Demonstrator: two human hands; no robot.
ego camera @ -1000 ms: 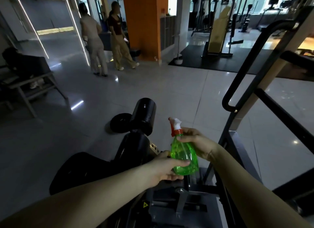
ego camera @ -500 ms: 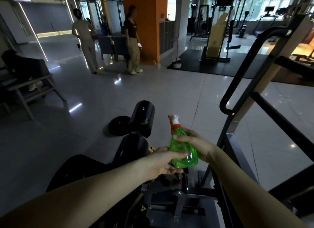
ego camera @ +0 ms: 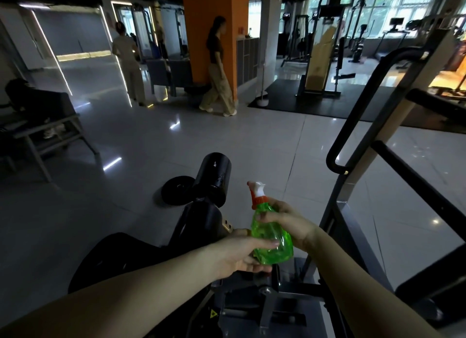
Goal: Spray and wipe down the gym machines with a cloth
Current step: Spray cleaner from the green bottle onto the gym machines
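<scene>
**Desk:** What is the step here?

**Photographer:** Readying the spray, by my reading. A person stands over a gym machine (ego camera: pixel 264 300) and holds a green spray bottle (ego camera: pixel 273 239) in both hands. The bottle sits upright, nearer the camera than the machine's black roller pad (ego camera: pixel 214 177) and just to the pad's right.

**Desk:** How do the hands sit?

**Photographer:** The left hand (ego camera: pixel 239 255) cups the bottle's base, fingers curled beneath it and thumb laid across the green side. The right hand (ego camera: pixel 290 226) wraps the bottle's shoulder below the orange collar, thumb on the front. No finger is on the trigger. The white nozzle (ego camera: pixel 257 187) faces left, toward the roller pad.

**Desk:** Any cloth?

**Photographer:** None I can make out. The light below the pad is dim, though, and something may be tucked under the left palm.

**Desk:** And the next move?

**Photographer:** I judge the wiping not yet begun on this machine. Spraying calls for one hand to slide up to the trigger and aim the nozzle at the roller pad or the dark padding below it. The other hand would then be free for a cloth.

**Desk:** Anything else in frame?

**Photographer:** A weight plate (ego camera: pixel 176 190) lies on the floor, close beside the pad on its left. Two people (ego camera: pixel 218 68) walk well beyond the pad, by an orange pillar (ego camera: pixel 201 17). A curved black handle (ego camera: pixel 353 126) rises well to the pad's right.
</scene>
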